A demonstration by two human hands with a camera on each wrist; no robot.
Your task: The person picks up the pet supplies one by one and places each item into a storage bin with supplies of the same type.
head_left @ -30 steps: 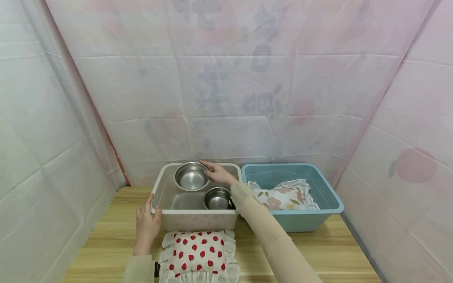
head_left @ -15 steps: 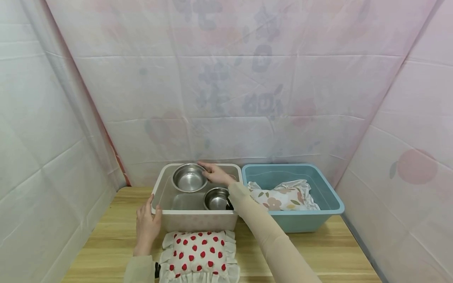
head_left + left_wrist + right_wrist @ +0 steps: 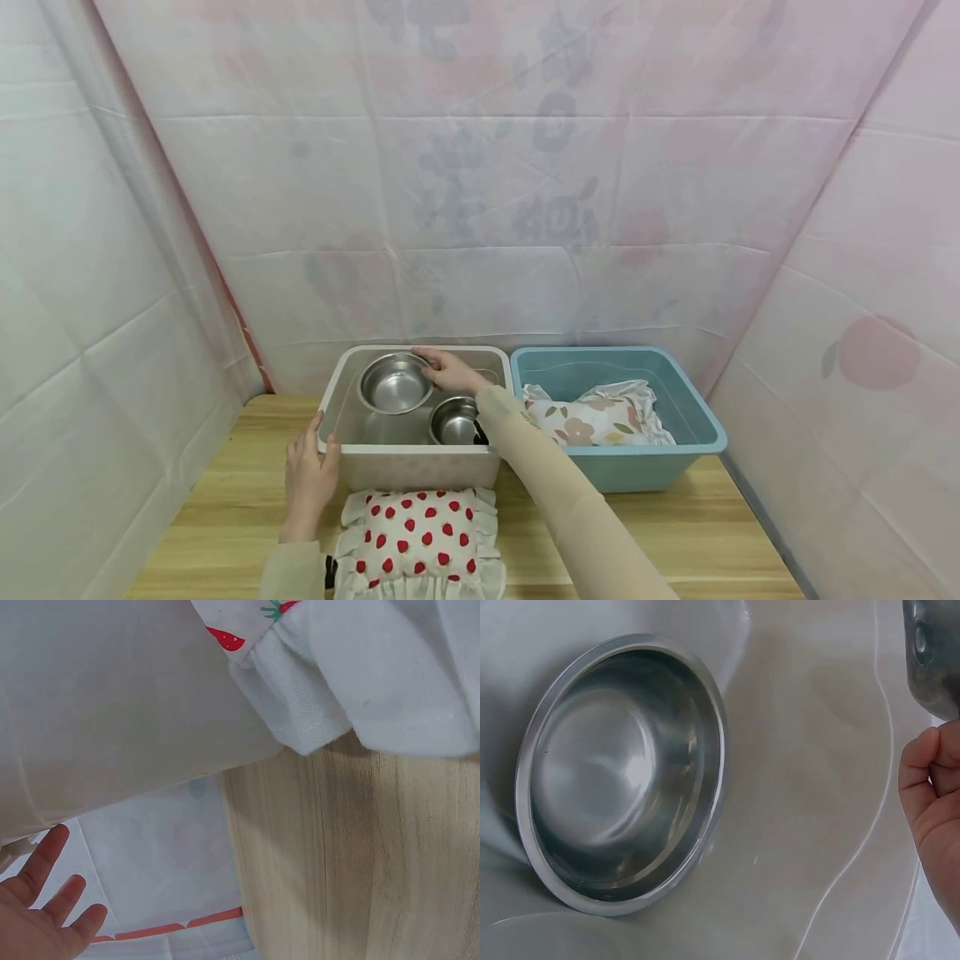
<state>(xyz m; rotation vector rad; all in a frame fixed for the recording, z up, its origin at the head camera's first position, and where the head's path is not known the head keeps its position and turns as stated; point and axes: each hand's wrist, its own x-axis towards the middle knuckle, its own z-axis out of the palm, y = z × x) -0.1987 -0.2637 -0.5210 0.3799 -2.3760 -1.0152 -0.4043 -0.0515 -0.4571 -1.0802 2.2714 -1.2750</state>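
My right hand [image 3: 452,372] pinches the right edge of a larger round stainless steel bowl [image 3: 396,383] over the back left of the beige bin [image 3: 416,471]. In the right wrist view, thumb and fingers close on the underside of this metal bowl [image 3: 930,660]. A smaller steel bowl [image 3: 453,422] lies in the bin's front right, partly covered by my right wrist; the right wrist view shows this small bowl [image 3: 611,772] whole. My left hand [image 3: 310,475] touches the bin's front left corner with its fingers spread. In the left wrist view, one fingertip [image 3: 58,836] meets the bin wall [image 3: 127,705].
A ruffled pillow with red strawberries [image 3: 420,535] lies on the wooden table [image 3: 217,508] before the beige bin. To the right stands a blue bin [image 3: 637,471] holding a floral ruffled pillow [image 3: 600,414]. Printed cloth walls [image 3: 480,292] enclose the back and sides.
My right hand has carried the larger bowl a little left and toward the front of the bin. The left hand stays at the corner; the small bowl and pillows have not moved.
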